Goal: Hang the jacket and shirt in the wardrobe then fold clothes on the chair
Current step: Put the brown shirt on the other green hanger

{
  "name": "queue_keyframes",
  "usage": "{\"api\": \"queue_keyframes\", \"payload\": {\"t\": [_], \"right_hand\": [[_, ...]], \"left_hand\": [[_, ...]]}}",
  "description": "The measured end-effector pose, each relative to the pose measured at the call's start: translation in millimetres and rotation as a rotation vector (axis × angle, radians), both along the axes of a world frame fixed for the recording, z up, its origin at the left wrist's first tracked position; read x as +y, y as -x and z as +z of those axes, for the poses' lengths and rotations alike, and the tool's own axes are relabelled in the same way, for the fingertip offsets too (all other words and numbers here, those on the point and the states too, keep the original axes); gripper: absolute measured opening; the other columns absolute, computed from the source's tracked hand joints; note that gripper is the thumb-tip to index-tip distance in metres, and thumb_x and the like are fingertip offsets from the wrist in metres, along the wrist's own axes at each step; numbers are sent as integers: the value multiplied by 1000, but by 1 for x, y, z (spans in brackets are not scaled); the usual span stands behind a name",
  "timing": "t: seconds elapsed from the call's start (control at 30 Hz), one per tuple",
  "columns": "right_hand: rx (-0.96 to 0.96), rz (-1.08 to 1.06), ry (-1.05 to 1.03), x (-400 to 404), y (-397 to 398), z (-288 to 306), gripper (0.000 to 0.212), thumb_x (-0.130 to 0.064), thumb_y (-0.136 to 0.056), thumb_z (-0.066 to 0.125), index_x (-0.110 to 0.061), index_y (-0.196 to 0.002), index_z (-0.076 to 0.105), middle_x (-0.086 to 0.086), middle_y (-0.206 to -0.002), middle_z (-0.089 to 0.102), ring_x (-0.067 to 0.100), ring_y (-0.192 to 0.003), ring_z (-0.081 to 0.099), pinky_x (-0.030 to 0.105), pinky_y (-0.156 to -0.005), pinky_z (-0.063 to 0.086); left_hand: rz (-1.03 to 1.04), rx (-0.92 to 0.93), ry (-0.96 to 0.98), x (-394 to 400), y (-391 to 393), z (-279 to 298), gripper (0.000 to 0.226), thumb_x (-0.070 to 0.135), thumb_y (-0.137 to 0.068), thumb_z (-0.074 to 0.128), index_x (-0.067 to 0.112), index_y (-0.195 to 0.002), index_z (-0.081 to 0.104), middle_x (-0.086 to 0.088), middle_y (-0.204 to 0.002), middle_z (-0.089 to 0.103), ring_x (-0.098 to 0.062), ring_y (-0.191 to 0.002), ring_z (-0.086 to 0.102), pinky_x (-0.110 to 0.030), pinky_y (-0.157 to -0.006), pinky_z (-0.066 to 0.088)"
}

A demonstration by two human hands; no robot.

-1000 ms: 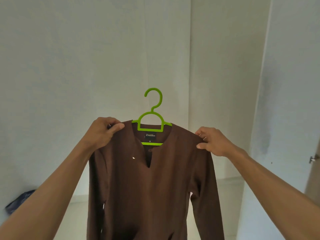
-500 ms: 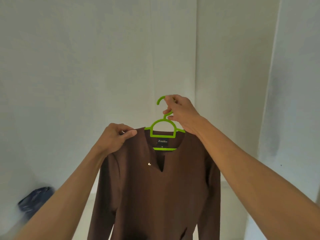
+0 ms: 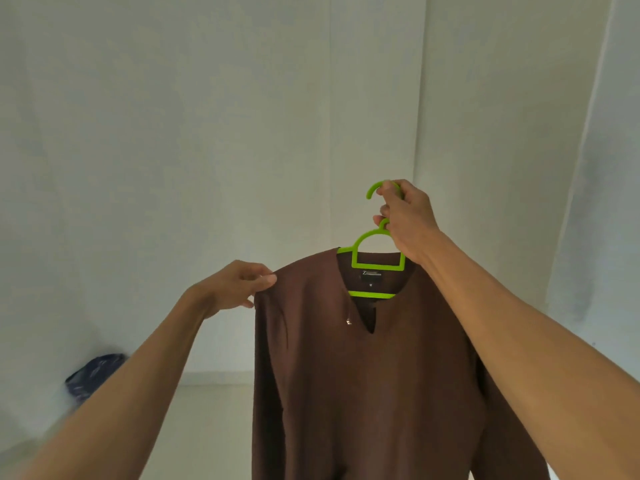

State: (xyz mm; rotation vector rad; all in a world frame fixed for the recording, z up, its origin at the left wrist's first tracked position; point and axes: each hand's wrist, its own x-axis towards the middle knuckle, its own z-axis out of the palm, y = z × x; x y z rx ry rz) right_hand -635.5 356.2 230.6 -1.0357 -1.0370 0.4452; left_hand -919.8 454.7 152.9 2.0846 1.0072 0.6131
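View from a head-worn camera, looking fwd at a pale, plain room corner. Two bare forearms reach up from the bottom edge into the middle of the scene.

A dark brown long-sleeved shirt [image 3: 360, 375] hangs on a bright green plastic hanger [image 3: 375, 261], held up in the air at centre-right, in front of the white wall [image 3: 173, 133]. The shirt faces the camera; it has a small V-notch neckline, w/ a black label visible inside the collar at the back. A tiny pale spot sits on the chest just left of the notch; too small to tell what it is. Both sleeves drop straight down, and the hem runs out of view at the bottom.

The right hand [image 3: 405, 220] is wrapped around the hanger's neck, fingers curled over the stem just below the hook; the hook's open curl pokes out to the left above the knuckles. This hand carries the hanger from above.

The left hand [image 3: 235, 289] pinches the shirt's shoulder seam on the left side, thumb on top and fingers curled under the fabric, at approx. the point where the sleeve begins.

Low at left, near the floor by the wall, a blurred dark blue bundle [image 3: 93, 375] lies; can't tell what it is. A pale floor [image 3: 214, 427] shows between the left forearm and the shirt.
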Motion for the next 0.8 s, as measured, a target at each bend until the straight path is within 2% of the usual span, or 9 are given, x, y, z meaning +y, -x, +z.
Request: {"api": "queue_keyframes", "payload": {"t": [0.13,0.23,0.37,0.43,0.53,0.6,0.67,0.73,0.8], "right_hand": [[-100,-8,-13,0,-3,3,20,-23,-104,50,-12,-96,65,-1,-66,41,10,-55,40,27,-62,50],[-149,-8,6,-1,0,2,20,-23,-105,49,-12,-97,64,-1,-68,43,11,-57,41,26,-63,51],[-84,54,5,1,14,-1,19,-23,-105,50,-13,-97,65,-3,-70,45,8,-57,41,29,-70,55],[-71,75,9,3,23,-2,19,-22,-105,50,-13,-97,65,-1,-73,45,9,-58,41,33,-77,59],[-109,114,22,1,21,1,17,-23,-104,52,-13,-102,66,2,-81,50,11,-65,47,44,-85,60],[-269,105,106,-4,3,6,19,-27,-99,61,-19,-116,65,3,-91,58,14,-81,60,44,-86,57],[-504,33,256,-14,-25,7,48,-34,-87,76,-28,-131,57,3,-110,61,16,-98,64,34,-85,54],[-709,-37,480,-27,-52,-5,69,-37,-74,87,-30,-134,52,1,-116,59,15,-100,62,27,-82,49],[-826,-23,717,-39,-71,-26,74,-38,-67,92,-31,-130,53,0,-114,60,17,-101,63,29,-83,51]], "left_hand": [[84,-14,-232,6,-3,-8,15,33,-94,68,19,-91,74,-1,-87,74,-20,-86,70,-37,-80,58],[170,45,-339,13,1,-4,15,35,-83,79,25,-93,73,2,-83,69,-19,-81,66,-35,-75,55],[40,-32,-466,-3,-29,9,32,47,-95,60,33,-123,67,14,-113,65,-8,-101,61,-28,-86,49],[-61,-35,-514,-16,-56,14,30,41,-100,54,25,-119,72,12,-112,70,-8,-101,63,-30,-89,51],[-9,-84,-517,-19,-75,18,24,34,-99,59,17,-100,77,-1,-91,75,-20,-88,68,-40,-85,54],[57,-131,-520,-13,-71,17,23,34,-97,62,17,-94,78,-1,-86,75,-21,-86,68,-37,-80,53],[120,-159,-517,-4,-62,15,21,33,-95,65,17,-91,78,2,-84,75,-18,-85,68,-31,-77,51],[162,-174,-488,5,-50,14,19,33,-94,67,18,-90,79,5,-85,75,-15,-87,69,-32,-80,51],[165,-185,-459,12,-40,14,17,32,-94,68,20,-89,79,6,-86,76,-15,-88,69,-35,-83,53]]}}
